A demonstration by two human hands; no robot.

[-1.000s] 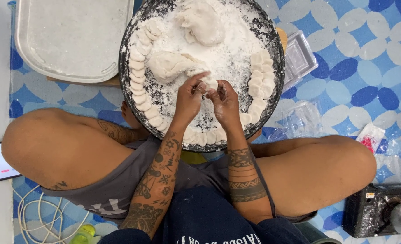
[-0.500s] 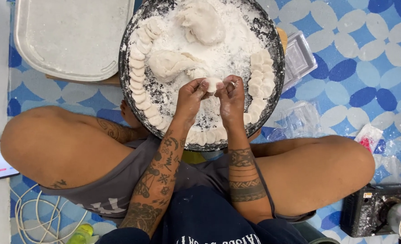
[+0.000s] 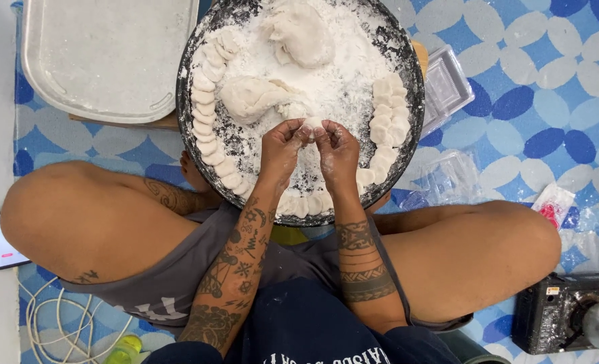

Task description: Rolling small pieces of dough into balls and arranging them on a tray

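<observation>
Seen from above, a person sits cross-legged on a blue patterned mat. At centre frame the left hand (image 3: 280, 147) and right hand (image 3: 336, 149) meet, fingertips pinched together on a small dough piece (image 3: 311, 124), mostly hidden between them, so its shape is unclear. Both hands are equally near it, over the lower half of a round floured tray (image 3: 190, 145). Cut pieces (image 3: 208, 114) line the tray's rim left and right. A dough lump (image 3: 252, 98) lies just above and left of the hands; another (image 3: 303, 34) is farther up. An empty metal tray (image 3: 104, 57) is upper left, cut off by the frame.
</observation>
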